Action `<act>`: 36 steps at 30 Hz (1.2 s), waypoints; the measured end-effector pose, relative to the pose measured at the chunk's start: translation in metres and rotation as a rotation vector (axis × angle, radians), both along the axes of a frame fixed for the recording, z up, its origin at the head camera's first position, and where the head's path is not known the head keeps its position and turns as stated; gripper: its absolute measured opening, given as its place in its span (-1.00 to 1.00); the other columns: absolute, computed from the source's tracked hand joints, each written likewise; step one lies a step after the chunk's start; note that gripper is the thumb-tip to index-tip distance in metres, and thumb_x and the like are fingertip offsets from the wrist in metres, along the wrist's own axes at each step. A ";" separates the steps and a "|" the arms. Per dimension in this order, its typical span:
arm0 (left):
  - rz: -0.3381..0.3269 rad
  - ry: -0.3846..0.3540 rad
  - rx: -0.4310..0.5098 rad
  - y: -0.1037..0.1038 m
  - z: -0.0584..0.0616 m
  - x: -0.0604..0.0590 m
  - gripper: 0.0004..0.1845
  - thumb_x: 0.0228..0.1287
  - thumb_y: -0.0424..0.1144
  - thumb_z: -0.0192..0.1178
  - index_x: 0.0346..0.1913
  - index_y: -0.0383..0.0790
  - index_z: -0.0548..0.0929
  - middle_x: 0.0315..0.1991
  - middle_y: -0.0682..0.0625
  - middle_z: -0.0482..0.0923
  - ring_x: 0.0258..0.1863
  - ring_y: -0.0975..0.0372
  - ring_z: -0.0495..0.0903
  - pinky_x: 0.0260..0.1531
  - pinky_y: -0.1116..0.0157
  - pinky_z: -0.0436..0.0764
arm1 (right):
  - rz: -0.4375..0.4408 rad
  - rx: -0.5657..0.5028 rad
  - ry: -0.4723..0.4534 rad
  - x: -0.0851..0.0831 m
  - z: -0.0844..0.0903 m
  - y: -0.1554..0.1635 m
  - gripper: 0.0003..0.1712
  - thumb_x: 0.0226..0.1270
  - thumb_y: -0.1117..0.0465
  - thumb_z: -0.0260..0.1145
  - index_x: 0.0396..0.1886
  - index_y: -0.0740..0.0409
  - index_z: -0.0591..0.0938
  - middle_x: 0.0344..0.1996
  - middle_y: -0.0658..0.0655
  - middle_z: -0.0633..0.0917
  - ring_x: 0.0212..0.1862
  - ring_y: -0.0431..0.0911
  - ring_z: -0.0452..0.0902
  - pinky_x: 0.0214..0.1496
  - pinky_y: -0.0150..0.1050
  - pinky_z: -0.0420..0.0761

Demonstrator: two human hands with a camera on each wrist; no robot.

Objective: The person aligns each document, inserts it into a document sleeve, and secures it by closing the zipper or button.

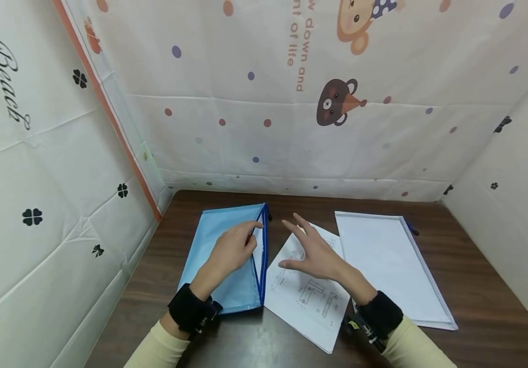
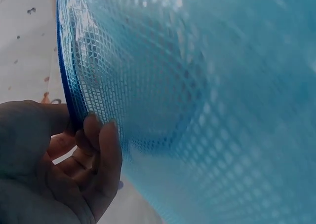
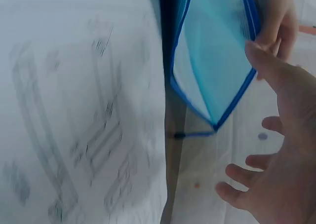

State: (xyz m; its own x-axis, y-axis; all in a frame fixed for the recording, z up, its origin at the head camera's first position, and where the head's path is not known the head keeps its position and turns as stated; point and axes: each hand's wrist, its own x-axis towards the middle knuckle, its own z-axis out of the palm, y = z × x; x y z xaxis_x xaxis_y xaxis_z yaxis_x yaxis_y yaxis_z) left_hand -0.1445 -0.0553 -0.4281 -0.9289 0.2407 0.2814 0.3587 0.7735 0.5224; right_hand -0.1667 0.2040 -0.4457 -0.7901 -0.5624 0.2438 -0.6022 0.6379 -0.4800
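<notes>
A light-blue mesh zipper pouch [image 1: 220,220] with dark-blue trim lies on the table's left side, its mouth parted on the right. My left hand [image 1: 229,250] pinches the upper edge of that mouth between thumb and fingers; the left wrist view shows the fingertips at the trim of the mesh [image 2: 148,86]. My right hand [image 1: 316,255] hovers over a stack of printed sheets [image 1: 291,306], thumb and fingers spread, holding nothing. In the right wrist view, its thumb overlaps the trim of the gaping pouch [image 3: 212,51]. Line drawings mark the top sheet.
A second pouch, white and flat [image 1: 383,266], lies right of the sheets, partly beside my right forearm. Its dark zipper pull [image 1: 412,230] sticks out at the upper right. The brown wooden table [image 1: 434,240] meets patterned white cloth walls [image 1: 255,138] at the back and sides.
</notes>
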 end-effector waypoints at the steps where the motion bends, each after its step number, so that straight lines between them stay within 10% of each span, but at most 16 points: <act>1: 0.004 -0.001 -0.005 -0.003 0.000 0.000 -0.64 0.52 -0.37 0.19 0.29 -0.15 0.68 -0.30 0.08 0.57 -0.60 0.32 0.40 -0.61 0.34 0.40 | 0.000 0.023 0.019 -0.001 0.000 0.003 0.20 0.19 -0.30 0.58 0.71 -0.07 0.23 0.70 0.26 0.05 0.62 0.37 0.07 0.38 0.47 0.36; 10: 0.028 -0.014 -0.049 -0.025 -0.001 0.000 -0.65 0.54 -0.35 0.17 0.28 -0.10 0.70 -0.53 0.11 0.38 -0.63 0.30 0.34 -0.62 0.34 0.32 | -0.023 0.244 0.121 -0.010 -0.001 0.023 0.48 -0.09 -0.48 0.63 0.74 -0.03 0.16 0.71 0.29 0.01 0.68 0.32 -0.11 0.57 0.43 -0.03; 36: 0.015 -0.021 -0.021 -0.029 0.000 -0.004 -0.64 0.50 -0.36 0.20 0.27 -0.15 0.71 -0.58 0.12 0.36 -0.67 0.30 0.31 -0.65 0.33 0.31 | -0.020 0.311 0.188 -0.015 0.003 0.021 0.42 -0.10 -0.44 0.66 0.71 -0.02 0.24 0.69 0.30 0.09 0.67 0.34 -0.07 0.56 0.44 0.00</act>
State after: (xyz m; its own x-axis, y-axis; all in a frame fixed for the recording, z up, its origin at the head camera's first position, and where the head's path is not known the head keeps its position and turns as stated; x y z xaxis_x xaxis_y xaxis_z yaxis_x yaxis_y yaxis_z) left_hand -0.1483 -0.0846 -0.4277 -0.9382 0.2322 0.2568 0.3360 0.7895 0.5136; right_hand -0.1812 0.2246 -0.4427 -0.7593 -0.6173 0.2060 -0.6474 0.7485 -0.1434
